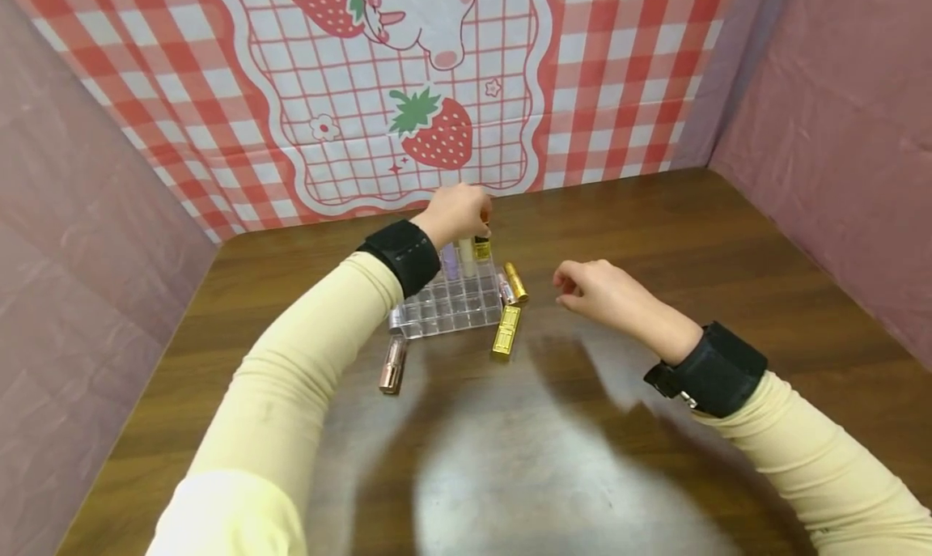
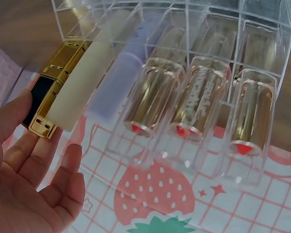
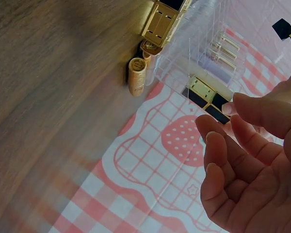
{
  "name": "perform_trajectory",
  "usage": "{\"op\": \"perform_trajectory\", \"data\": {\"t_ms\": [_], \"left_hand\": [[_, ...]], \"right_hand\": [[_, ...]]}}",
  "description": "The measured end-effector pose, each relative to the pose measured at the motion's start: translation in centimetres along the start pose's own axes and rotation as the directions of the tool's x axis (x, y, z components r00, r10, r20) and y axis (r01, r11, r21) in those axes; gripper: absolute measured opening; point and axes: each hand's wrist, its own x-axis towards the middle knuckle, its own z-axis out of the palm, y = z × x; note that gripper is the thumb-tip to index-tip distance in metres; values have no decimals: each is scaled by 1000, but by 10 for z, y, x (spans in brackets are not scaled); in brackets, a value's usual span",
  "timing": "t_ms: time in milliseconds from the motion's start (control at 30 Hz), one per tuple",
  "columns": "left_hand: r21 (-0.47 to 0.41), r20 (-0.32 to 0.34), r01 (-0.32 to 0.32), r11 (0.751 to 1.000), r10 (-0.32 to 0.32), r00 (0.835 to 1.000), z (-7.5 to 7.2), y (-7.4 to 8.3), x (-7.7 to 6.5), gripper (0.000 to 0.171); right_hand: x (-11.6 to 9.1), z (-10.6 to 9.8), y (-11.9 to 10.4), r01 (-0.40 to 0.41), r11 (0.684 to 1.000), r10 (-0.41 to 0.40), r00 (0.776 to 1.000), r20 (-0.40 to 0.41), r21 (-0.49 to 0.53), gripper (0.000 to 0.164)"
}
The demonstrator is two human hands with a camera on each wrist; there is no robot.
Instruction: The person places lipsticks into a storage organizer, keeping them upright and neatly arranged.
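Note:
With thumb and fingers, my left hand (image 1: 459, 210) pinches a gold-and-black lipstick (image 2: 53, 92) that stands in a corner slot at the back right of a clear plastic lipstick rack (image 1: 451, 309). Beside it in the same row are a cream tube (image 2: 82, 87), a lavender tube (image 2: 119, 80) and three shiny gold lipsticks (image 2: 199, 99) in clear cases. To the right of the rack, my right hand (image 1: 600, 290) hovers over the table, fingers loosely bent and holding nothing.
Right of the rack lie a gold rectangular lipstick (image 1: 506, 331), a round gold tube (image 1: 516, 282) and a small pinkish tube (image 1: 506, 289). A rose-gold lipstick (image 1: 392, 366) lies at its front left. A checked strawberry cloth (image 1: 612, 78) hangs behind the wooden table (image 1: 655, 232).

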Motion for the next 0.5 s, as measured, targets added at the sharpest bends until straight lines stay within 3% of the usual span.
{"op": "perform_trajectory", "data": {"t_ms": [167,300,500], "left_hand": [[-40,12,16,999,-16,1000,5,-3,-3,21],[-87,-17,16,996,-18,1000,10,-4,-4,20],[-67,-43,-5,998,2,999,14,-3,-3,21]], "right_hand": [[0,2,0,-5,1000,5,1000,7,8,17],[0,3,0,-5,1000,5,1000,12,14,17],[0,4,1,-4,1000,3,1000,14,13,18]]}}
